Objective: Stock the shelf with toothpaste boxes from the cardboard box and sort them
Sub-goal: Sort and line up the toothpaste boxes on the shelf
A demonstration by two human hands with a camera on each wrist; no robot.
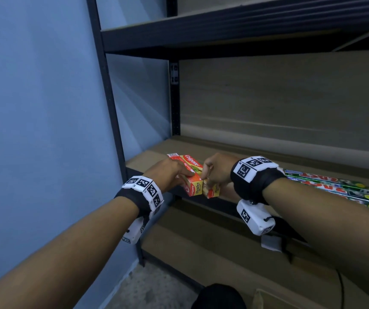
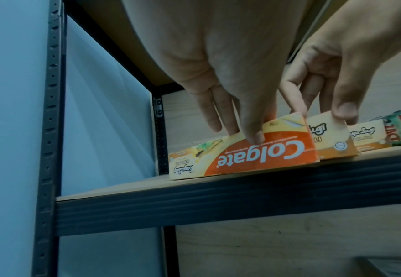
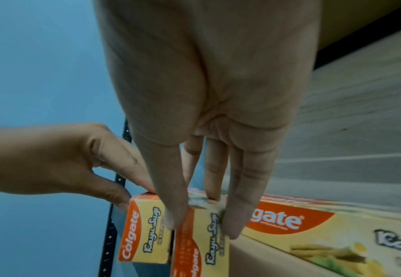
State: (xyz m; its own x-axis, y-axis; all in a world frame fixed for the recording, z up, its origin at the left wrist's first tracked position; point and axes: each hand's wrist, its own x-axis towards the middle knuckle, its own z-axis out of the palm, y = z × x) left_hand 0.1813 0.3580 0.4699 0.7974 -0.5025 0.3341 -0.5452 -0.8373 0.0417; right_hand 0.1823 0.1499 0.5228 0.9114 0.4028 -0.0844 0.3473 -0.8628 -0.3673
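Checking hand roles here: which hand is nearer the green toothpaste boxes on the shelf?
Right. The right hand sits between them and the left hand; the green toothpaste boxes lie further right.

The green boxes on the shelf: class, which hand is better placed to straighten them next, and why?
Probably the right hand. The green boxes lie on its side of the shelf; the left hand grips an orange box at the far end and would have to cross over.

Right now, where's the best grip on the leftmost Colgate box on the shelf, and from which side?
Pinch the leftmost Colgate box across its narrow width near the front end, coming from above and the shelf's open front. It stands on edge with a neighbouring box tight on its right, so only top, left face and front end are free.
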